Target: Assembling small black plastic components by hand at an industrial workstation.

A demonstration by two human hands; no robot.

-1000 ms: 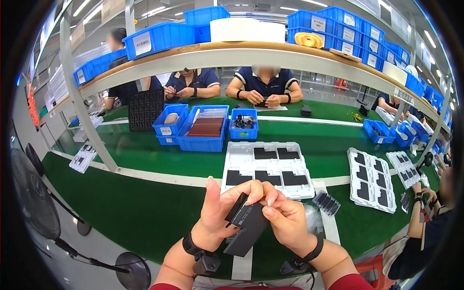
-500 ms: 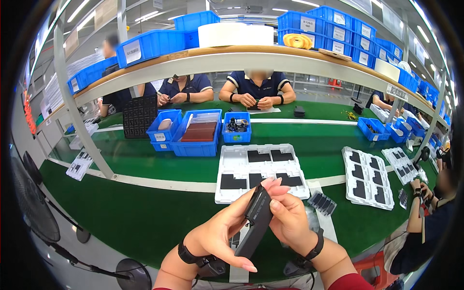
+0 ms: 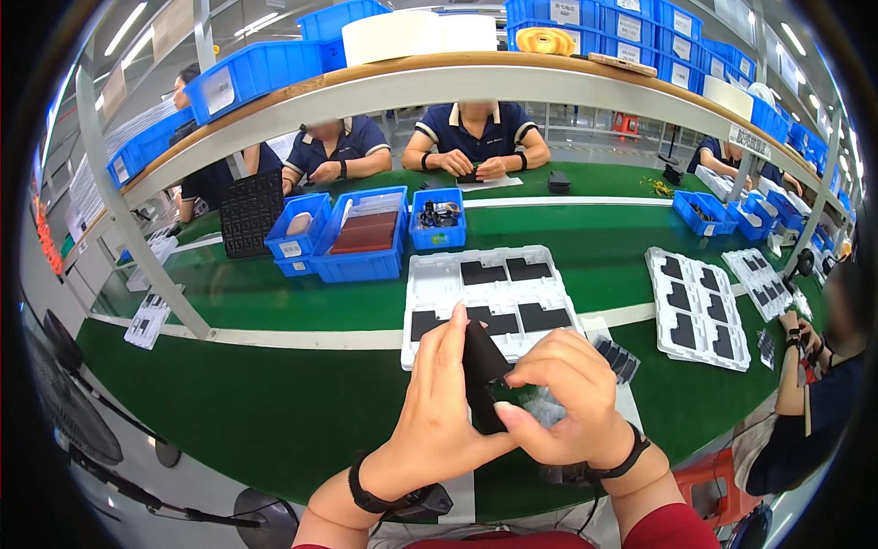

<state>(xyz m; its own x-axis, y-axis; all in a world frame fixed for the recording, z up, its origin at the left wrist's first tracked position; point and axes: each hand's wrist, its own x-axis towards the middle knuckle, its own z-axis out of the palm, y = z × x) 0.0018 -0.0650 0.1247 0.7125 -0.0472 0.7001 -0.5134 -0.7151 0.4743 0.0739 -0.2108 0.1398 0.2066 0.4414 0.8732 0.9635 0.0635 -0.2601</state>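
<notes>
Bench scene at a green worktop (image 3: 229,393), with printed labels on the storage above it. White labels with dark characters mark the stacked blue bins (image 3: 607,48) at the right of the shelf (image 3: 439,99); a paler label, its print too faint to read, faces out from the long blue bin (image 3: 265,77) at the left, and a white sign (image 3: 750,141) with dark lettering is fixed at the shelf's right end. Below, the large blue bin (image 3: 366,266) contains reddish-brown sheets (image 3: 364,233); the labelled small bin (image 3: 291,249) to its left holds a pale oblong item, and the bin (image 3: 439,238) to its right holds a jumble of small dark parts. The white tray (image 3: 433,276) contains flat black pieces (image 3: 543,317), its upper-left compartment bare; a second white tray (image 3: 697,316) at the right carries six similar pieces. In front of the nearer tray, the black part (image 3: 485,366) stands tilted between the hands: the left hand (image 3: 425,403) grasps it against palm and fingers, while the right hand (image 3: 576,393) brings thumb and forefinger to its right edge; whether these pinch it cannot be told.
</notes>
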